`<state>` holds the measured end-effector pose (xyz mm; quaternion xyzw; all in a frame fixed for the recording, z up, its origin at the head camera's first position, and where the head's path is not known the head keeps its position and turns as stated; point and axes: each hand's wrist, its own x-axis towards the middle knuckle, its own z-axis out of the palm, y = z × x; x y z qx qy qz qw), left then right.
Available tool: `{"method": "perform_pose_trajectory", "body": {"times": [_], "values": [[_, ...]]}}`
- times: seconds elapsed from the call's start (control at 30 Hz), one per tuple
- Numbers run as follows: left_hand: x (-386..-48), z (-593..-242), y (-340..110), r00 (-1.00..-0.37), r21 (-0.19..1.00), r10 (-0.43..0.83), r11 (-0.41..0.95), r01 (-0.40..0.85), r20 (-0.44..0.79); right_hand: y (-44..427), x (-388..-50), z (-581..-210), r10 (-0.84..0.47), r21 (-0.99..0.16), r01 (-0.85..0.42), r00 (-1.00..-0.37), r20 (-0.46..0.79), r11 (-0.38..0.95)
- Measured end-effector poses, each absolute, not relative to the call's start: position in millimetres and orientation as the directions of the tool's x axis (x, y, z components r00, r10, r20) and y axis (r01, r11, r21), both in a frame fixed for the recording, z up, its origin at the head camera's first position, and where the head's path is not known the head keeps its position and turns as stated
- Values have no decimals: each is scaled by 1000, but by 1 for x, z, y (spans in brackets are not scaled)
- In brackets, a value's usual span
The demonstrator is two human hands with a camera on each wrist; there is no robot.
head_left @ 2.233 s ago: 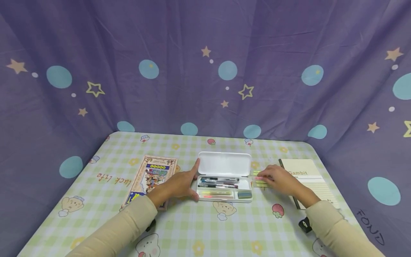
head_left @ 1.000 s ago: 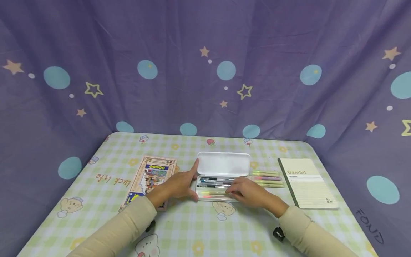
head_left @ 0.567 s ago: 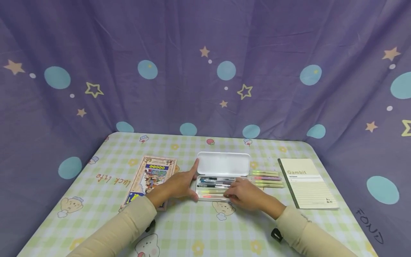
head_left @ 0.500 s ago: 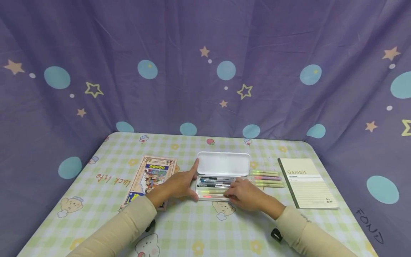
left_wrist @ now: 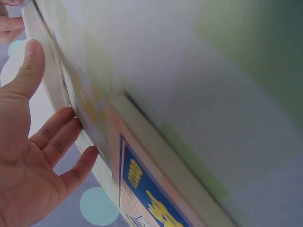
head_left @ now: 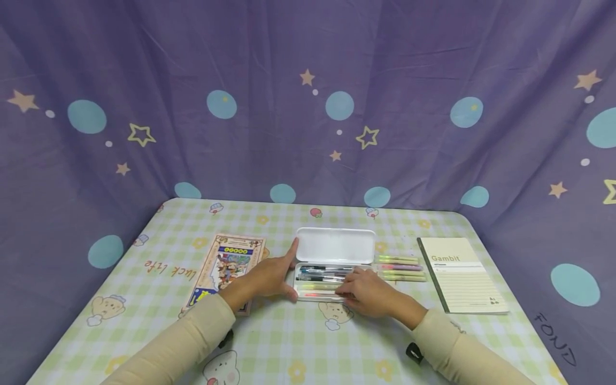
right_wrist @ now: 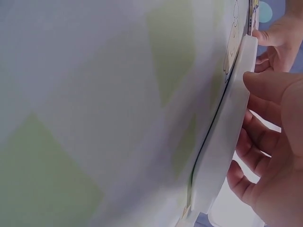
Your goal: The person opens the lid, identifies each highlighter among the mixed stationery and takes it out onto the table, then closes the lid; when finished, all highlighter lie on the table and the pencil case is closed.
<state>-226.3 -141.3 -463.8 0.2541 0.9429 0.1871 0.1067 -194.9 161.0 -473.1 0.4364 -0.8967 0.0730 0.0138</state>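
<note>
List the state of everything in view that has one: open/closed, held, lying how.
Pencil case: open, lid back
Dark pens: lying in rear compartment
Light pens: lying in front compartment, partly hidden
Loose pens: lying side by side beside case
Book: closed, flat
Notebook: closed, flat
Left hand: against case's end
Right hand: over case, grip unclear

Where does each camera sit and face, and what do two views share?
Head: worn on the head, facing forward and down at the open pencil case; left hand, right hand and sleeves show.
Left wrist: on that wrist, facing the left hand at the case's side, a book nearby; right-hand fingers show at top left.
Right wrist: on that wrist, facing the case's near side; the right hand fills the right, left hand beyond.
Shared: both wrist views show the case and both hands.
</note>
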Motion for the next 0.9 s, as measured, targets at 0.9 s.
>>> {"method": "perform_pose_trajectory", "body": {"times": [0.9], "values": [[-226, -463, -141, -844, 423, 528, 788, 447, -93, 163, -198, -463, -793, -225, -791, -600, 103, 569]]}}
